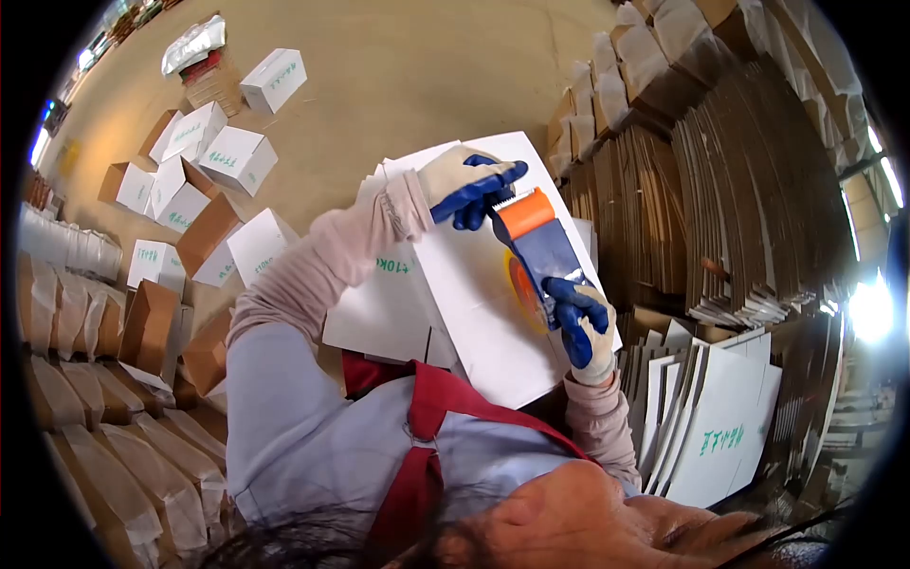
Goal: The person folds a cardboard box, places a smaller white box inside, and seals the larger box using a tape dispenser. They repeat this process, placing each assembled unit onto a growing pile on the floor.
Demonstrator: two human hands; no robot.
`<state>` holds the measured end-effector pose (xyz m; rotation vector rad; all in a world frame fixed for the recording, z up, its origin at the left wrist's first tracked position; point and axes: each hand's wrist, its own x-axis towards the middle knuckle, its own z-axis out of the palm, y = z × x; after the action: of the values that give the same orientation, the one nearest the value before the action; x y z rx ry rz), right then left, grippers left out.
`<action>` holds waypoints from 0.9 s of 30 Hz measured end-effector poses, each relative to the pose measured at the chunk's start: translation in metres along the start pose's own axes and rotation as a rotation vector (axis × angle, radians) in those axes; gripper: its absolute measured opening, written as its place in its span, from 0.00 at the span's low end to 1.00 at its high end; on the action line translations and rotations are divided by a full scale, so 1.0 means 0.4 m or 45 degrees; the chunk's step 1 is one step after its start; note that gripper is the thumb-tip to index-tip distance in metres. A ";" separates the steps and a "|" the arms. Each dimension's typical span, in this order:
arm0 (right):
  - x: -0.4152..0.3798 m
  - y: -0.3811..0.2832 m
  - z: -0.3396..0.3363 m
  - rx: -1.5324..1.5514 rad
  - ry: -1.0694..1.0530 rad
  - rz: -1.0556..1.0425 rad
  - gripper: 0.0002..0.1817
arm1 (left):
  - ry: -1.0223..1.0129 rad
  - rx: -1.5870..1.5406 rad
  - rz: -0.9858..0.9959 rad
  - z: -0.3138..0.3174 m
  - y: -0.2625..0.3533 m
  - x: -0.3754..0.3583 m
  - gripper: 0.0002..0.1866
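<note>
Fingers (567, 296) of R hand (583, 332), in white glove w/ dark-blue coating, are closed round the near end of the tape dispenser (548, 248). L hand (471, 190), gloved likewise, is at the dispenser's far end, index finger reaching out, other fingers bent; can't tell if it touches or grips anything. Dispenser is dk blue w/ orange front plate (526, 214), toothed edge (513, 201) turned toward L hand; yellow-orange tape roll (520, 289) shows on its left side. It's tilted, above the plain white carton (498, 356), which lies flat in the ctr. To the left, partly under it, lies a printed white panel (384, 303) w/ green "10KG" lettering. Surface below can't be made out.

Pinkish sleeves (355, 237) cover both forearms; maroon straps (427, 408) cross the person's lt-blue top (284, 403).

Near right: white carton blanks (725, 422) w/ green print, on edge. Beyond, brown cardboard stacks (749, 180), then far right, cartons w/ translucent liners (664, 47). Far left, on the floor (398, 66): loose white boxes (237, 156), green print, some open, brown inside, plus a brown bundle (214, 87) w/ silvery bag (194, 44) on top. Near left: rows of lined brown boxes (123, 455).
</note>
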<state>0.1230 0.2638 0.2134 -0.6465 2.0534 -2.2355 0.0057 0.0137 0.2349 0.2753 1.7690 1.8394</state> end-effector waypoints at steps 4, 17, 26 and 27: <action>0.013 -0.007 -0.007 0.058 -0.056 0.053 0.18 | 0.079 -0.453 -0.041 0.040 -0.027 -0.044 0.17; -0.002 0.069 -0.041 0.419 0.150 -0.004 0.16 | -0.094 -0.507 0.085 0.020 -0.087 -0.048 0.20; -0.003 0.069 -0.035 0.384 0.152 -0.057 0.16 | -0.239 -0.321 0.053 0.075 -0.096 -0.039 0.22; -0.004 0.066 -0.033 0.393 0.149 -0.068 0.16 | -0.195 -0.390 0.079 0.077 -0.096 -0.042 0.22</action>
<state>0.1135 0.2733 0.1873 -0.5622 1.6953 -2.6016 0.0451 0.0297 0.2050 0.3433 1.3680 2.0426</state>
